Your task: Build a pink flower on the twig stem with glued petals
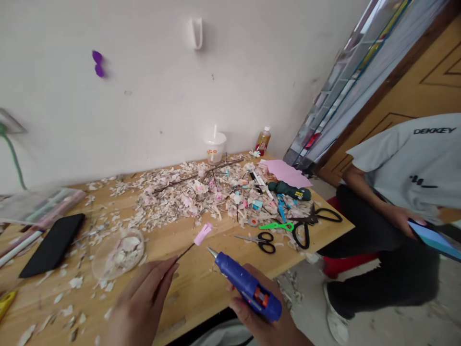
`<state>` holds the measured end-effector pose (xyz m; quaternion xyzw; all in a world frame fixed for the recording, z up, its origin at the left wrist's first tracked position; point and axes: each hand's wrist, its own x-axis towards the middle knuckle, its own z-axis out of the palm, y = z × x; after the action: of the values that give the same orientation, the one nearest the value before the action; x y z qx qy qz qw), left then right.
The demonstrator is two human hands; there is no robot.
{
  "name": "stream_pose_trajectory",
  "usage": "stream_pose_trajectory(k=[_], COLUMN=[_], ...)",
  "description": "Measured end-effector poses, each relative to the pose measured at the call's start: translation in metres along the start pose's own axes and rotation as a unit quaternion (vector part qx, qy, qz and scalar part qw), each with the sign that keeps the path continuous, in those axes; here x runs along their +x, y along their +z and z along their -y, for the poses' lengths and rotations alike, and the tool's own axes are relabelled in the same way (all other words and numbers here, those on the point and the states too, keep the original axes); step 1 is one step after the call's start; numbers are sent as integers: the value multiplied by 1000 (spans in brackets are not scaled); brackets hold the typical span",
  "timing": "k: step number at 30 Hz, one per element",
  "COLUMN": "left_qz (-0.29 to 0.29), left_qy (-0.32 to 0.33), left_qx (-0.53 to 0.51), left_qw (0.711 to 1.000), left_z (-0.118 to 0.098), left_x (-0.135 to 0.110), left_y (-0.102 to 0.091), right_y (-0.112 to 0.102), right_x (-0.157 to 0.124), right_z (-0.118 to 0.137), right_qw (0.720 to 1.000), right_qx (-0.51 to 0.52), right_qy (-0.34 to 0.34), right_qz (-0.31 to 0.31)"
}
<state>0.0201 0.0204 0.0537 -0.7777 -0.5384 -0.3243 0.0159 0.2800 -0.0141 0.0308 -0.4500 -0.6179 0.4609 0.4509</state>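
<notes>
Between the closed fingers of my left hand (147, 293) is a thin dark twig (186, 252), pointing up and to the right. A piece of pink paper (203, 233) sits at its far tip. My right hand (257, 300) is wrapped round a blue glue gun (248, 286). Its metal nozzle (212, 251) points up and left, a short way from the pink paper and apart from it. Small black-handled scissors (262, 240) lie on the table just beyond the glue gun.
Pale shavings (173, 197) heap across the wooden table (212, 269). Larger scissors (306, 226), green scissors (277, 226), a folded umbrella (291, 190), a cup (216, 146) and a bottle (263, 141) stand or lie behind. Left are a black phone (54, 245) and a clear lid (104, 259). A seated person (406, 168) holds a phone.
</notes>
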Motion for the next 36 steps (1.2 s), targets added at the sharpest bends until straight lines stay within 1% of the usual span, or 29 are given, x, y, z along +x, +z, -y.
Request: stream_pose_trajectory(k=[2,4,6,9,12,18,19,24,30,36], left_qz=[12,14,18,44,56,9,8,20,25,43], left_qy=[17,41,53,44,37,35,34,32,19,7], left_qx=[4,11,13,8,-7,-18,-22,-26,-43,-50], left_qw=[1000,999,998,998,998,999,999,999,999,998], left_z=[1,3,4,7,7,-1,-2,0,3,9], left_x=[-4,-9,-14,-21,-24,-16,-16,-18,-23,-30], left_y=[0,0,1,4,7,6,6,8,11,14], right_y=[1,2,2,2,1,4,5,5,7,7], right_x=[2,5,7,10,11,13,13,13,14,12], right_z=[1,0,-1,-2,-3,-10,-11,-12,-12,-10], right_qw=[998,996,995,994,994,995,996,995,992,988], right_qx=[-27,-37,-36,-34,-42,-59,-61,-86,-111,-143], right_qy=[-47,-74,-87,-101,-96,-71,-65,-42,-45,-47], right_qz=[-26,-44,-42,-34,-30,-33,-31,-29,-42,-48])
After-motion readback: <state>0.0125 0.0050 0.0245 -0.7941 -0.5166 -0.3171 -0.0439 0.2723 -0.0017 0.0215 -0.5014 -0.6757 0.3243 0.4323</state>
